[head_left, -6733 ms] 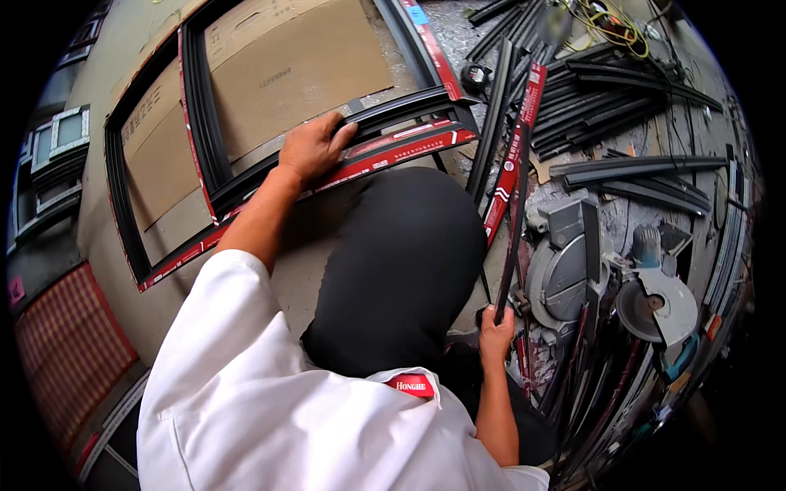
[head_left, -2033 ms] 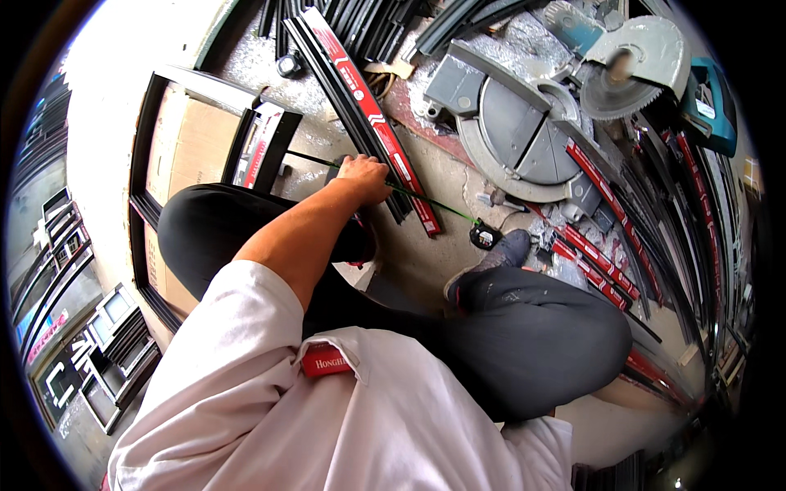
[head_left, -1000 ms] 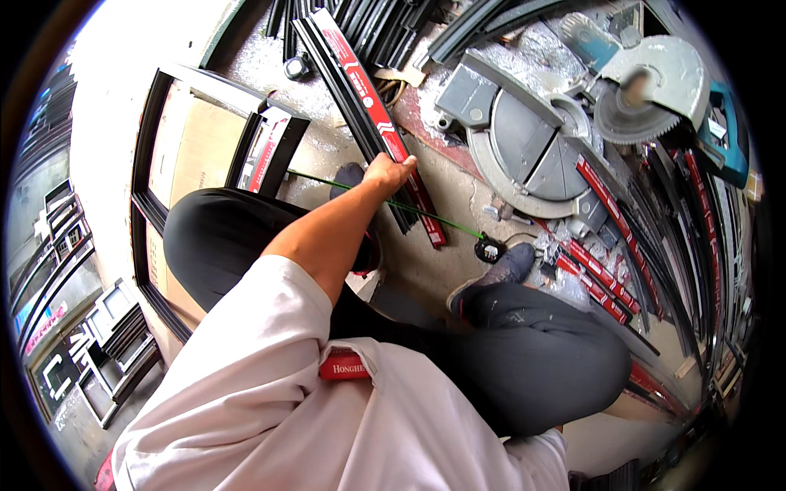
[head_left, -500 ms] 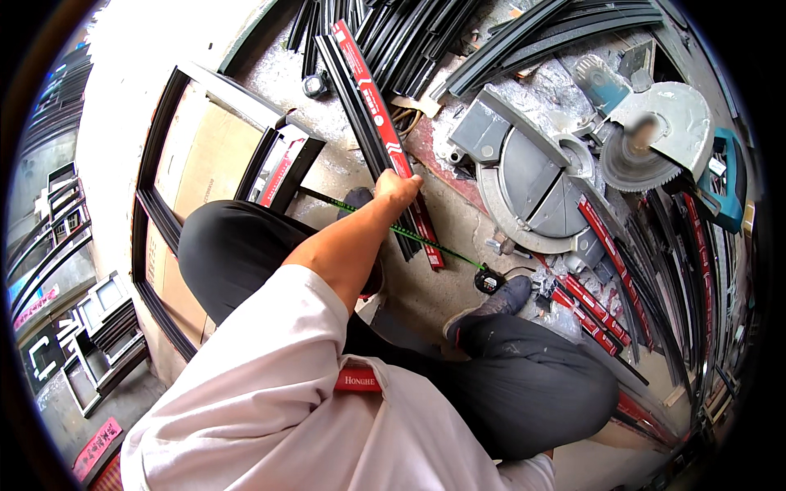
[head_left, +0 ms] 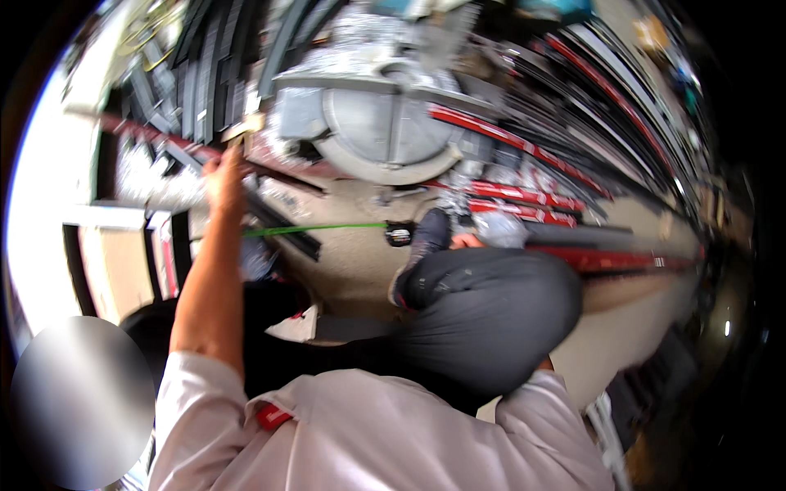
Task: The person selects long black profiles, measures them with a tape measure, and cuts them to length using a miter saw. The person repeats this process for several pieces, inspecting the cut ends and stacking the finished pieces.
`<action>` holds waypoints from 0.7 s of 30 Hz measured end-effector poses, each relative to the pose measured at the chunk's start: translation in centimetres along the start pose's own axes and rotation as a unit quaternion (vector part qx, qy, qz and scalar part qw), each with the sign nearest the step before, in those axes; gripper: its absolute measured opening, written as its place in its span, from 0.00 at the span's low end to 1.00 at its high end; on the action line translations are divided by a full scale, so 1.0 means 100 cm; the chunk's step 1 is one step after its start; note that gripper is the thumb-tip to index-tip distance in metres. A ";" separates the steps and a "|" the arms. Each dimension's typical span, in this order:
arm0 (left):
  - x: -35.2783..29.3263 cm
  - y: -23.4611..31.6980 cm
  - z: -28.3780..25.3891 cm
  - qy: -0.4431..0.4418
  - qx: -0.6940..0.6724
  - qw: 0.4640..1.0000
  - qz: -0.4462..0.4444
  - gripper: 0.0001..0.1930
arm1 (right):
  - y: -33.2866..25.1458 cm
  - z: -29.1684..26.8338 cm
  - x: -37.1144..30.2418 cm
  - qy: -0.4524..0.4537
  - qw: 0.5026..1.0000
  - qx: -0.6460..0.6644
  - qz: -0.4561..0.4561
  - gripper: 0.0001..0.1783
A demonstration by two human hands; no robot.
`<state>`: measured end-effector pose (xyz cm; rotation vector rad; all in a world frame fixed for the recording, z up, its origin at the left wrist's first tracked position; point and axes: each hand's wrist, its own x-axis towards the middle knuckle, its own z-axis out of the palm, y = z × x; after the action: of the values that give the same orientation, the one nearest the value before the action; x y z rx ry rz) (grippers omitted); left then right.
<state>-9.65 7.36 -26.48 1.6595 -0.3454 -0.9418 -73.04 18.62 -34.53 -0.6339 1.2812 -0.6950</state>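
Clutching a dark reddish strip (head_left: 282,177) in the left hand (head_left: 225,180), holding it aslant across a black profile (head_left: 303,244), left of the grey saw base (head_left: 364,127). Can't tell the grip of the right hand (head_left: 466,240), tucked mostly behind the bent knee (head_left: 508,311), near the black tape measure (head_left: 399,234) with green blade (head_left: 336,228) drawn out leftward.

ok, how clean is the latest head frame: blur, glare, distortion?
Head view: blur smears the dark profiles upper left and softens the left hand; glare whites out part of the left side; fisheye curves the long profiles at right; the tape measure is crisper.
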 end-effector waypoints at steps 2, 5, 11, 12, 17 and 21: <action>0.013 0.009 -0.005 -0.011 -0.027 1.000 -0.008 0.29 | -0.005 0.009 0.011 -0.088 0.991 -0.018 -0.096 0.12; 0.014 0.038 -0.014 -0.068 0.010 0.998 -0.010 0.18 | -0.068 0.050 0.028 0.182 0.938 -0.245 -0.162 0.03; 0.000 0.058 -0.013 -0.088 -0.179 0.978 -0.067 0.14 | -0.184 0.038 0.073 0.269 0.808 -0.453 -0.264 0.13; 0.004 0.056 -0.019 -0.113 -0.209 0.968 -0.083 0.15 | -0.194 0.034 0.084 0.299 0.787 -0.481 -0.247 0.16; -0.036 0.075 0.006 -0.104 -0.216 0.966 -0.097 0.26 | -0.235 0.027 0.110 0.287 0.717 -0.615 -0.155 0.34; -0.044 0.073 -0.003 -0.165 -0.245 0.949 -0.108 0.27 | -0.258 0.041 0.125 0.221 0.694 -0.677 -0.105 0.37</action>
<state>-10.40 8.16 -18.01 1.0953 -0.1326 -1.3538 -70.04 -7.37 -22.14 -1.9236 2.1317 0.1047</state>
